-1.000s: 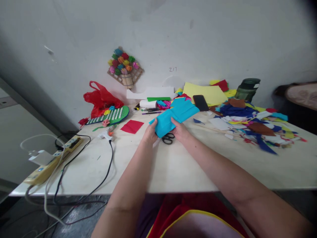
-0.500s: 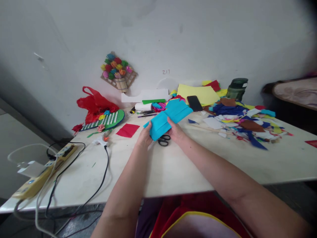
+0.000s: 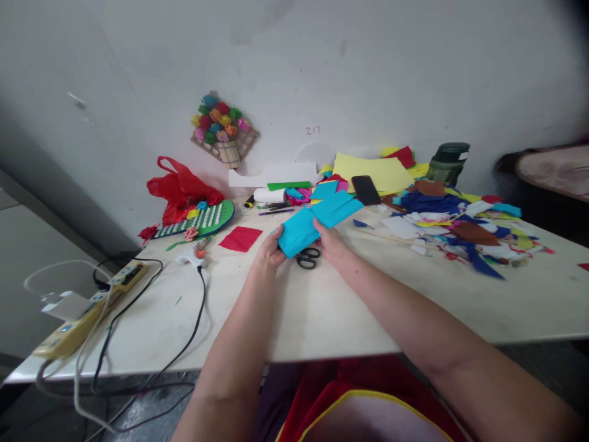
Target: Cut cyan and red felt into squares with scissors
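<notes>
A folded sheet of bright blue paper (image 3: 299, 232) is held up over the middle of the table. My left hand (image 3: 272, 247) grips its left end, thumb on top. My right hand (image 3: 329, 240) pinches its lower edge near the middle, the other fingers hidden beneath. Black-handled scissors (image 3: 307, 258) lie on the table under the paper, between my hands, their blades hidden. To the left a square of red paper (image 3: 240, 239) lies flat. Another blue piece (image 3: 324, 189) shows just behind the held one.
Left are a white glue gun (image 3: 191, 256), a power strip (image 3: 87, 313) with cables, a green board (image 3: 211, 218) and a red bag (image 3: 179, 184). Behind are a phone (image 3: 365, 190) and yellow sheets (image 3: 372, 172). Paper scraps (image 3: 473, 230) and a bottle (image 3: 448, 164) stand right.
The held blue paper has tilted slightly and its left end has come closer over my left fingers. The blue piece behind it now shows separately. The whole view has shifted a little.
</notes>
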A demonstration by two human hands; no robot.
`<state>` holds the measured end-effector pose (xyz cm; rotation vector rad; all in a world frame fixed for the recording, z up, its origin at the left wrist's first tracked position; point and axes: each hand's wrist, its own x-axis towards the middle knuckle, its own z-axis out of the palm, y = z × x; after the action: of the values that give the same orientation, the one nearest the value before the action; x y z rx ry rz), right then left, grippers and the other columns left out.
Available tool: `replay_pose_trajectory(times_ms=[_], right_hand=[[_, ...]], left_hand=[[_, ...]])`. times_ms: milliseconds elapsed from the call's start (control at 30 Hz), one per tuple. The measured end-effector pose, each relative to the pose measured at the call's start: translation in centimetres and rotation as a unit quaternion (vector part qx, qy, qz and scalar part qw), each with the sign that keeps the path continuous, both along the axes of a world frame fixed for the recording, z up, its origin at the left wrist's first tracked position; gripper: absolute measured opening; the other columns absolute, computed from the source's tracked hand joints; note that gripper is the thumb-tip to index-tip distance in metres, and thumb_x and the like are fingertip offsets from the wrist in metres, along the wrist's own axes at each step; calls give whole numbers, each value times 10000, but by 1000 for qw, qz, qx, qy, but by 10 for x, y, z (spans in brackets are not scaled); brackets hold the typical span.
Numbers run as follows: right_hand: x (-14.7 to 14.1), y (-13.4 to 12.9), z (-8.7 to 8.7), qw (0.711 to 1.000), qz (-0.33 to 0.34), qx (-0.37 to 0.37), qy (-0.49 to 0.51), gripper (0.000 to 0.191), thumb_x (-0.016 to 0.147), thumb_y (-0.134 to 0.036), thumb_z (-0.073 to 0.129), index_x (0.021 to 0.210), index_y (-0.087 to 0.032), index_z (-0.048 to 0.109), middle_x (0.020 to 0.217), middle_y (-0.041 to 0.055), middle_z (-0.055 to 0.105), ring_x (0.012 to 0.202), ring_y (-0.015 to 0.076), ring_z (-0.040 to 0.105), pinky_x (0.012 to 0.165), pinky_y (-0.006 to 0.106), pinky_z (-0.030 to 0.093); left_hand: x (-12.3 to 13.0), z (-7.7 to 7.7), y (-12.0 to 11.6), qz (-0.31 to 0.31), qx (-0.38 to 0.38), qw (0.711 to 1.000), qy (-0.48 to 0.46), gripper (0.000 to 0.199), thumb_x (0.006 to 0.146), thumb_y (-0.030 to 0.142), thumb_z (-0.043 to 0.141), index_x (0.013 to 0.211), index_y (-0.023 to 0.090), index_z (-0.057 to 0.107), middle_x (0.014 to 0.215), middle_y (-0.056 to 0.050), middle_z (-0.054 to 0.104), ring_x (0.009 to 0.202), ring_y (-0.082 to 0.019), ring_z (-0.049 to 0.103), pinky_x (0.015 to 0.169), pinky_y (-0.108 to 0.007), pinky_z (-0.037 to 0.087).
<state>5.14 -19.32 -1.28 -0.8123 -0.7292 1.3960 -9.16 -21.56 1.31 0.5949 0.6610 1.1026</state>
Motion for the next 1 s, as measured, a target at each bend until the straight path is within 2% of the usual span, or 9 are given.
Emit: replay_pose_trajectory(times_ms=[167, 400, 533, 633, 700, 833, 900, 1000], right_hand=[[-1, 0, -1, 998, -46, -32, -13, 294, 662, -340, 700, 892, -174, 624, 749, 34, 696, 649, 166, 633, 507, 257, 504], [-2, 3, -4, 998, -53, -23, 18, 281, 673, -332, 693, 893, -177, 612, 714, 17, 691, 587, 159, 618, 440, 242, 470], [-1, 7, -8, 998, -58, -8, 29, 298, 680, -349, 687, 916, -185, 608, 734, 14, 698, 644, 168, 638, 483, 253, 497], [-1, 7, -10, 998, -63, 0, 29, 317, 670, -358, 696, 925, -187, 616, 808, 30, 709, 721, 178, 653, 574, 278, 529], [-1, 7, -10, 997, -71, 9, 28, 324, 660, -355, 703, 925, -187, 624, 884, 39, 708, 802, 183, 654, 663, 299, 538], [-1, 5, -5, 994, -103, 19, 32, 304, 666, -349, 695, 915, -186, 630, 995, 41, 691, 937, 187, 629, 803, 333, 516], [-1, 3, -2, 994, -104, 19, 34, 283, 675, -337, 686, 907, -185, 629, 1016, 44, 685, 958, 188, 623, 835, 341, 503], [-2, 0, 0, 995, -94, 8, 29, 272, 685, -344, 671, 900, -184, 626, 1021, 51, 683, 951, 197, 626, 833, 359, 503]], left_hand=[[0, 3, -3, 12, -32, 999, -9, 541, 867, 333, 431, 1327, 58, 362, 1195, -198, 565, 1124, -310, 523, 943, -480, 421], [3, 4, -4, 25, -42, 999, -16, 548, 847, 403, 454, 1295, 91, 404, 1122, -179, 610, 1061, -314, 566, 901, -500, 444], [4, 7, -8, 26, -17, 999, -30, 605, 817, 523, 453, 1236, 87, 474, 1103, -173, 620, 1058, -302, 569, 899, -460, 455], [6, 9, -13, 17, -2, 999, -33, 625, 787, 561, 478, 1200, 94, 510, 1093, -164, 626, 1056, -301, 570, 885, -438, 468], [7, 9, -15, 27, 0, 999, -19, 573, 776, 524, 522, 1188, 126, 523, 1089, -145, 630, 1038, -294, 581, 863, -428, 483], [11, 6, -16, 60, -23, 998, 23, 495, 740, 341, 628, 1201, 211, 501, 1100, -98, 628, 965, -273, 613, 809, -437, 511], [14, 4, -16, 74, -40, 995, 45, 516, 732, 274, 642, 1219, 226, 476, 1106, -90, 625, 929, -260, 625, 780, -436, 524], [17, 4, -14, 105, -58, 989, 89, 492, 747, 251, 633, 1211, 208, 475, 1104, -94, 626, 891, -232, 634, 722, -370, 546]])
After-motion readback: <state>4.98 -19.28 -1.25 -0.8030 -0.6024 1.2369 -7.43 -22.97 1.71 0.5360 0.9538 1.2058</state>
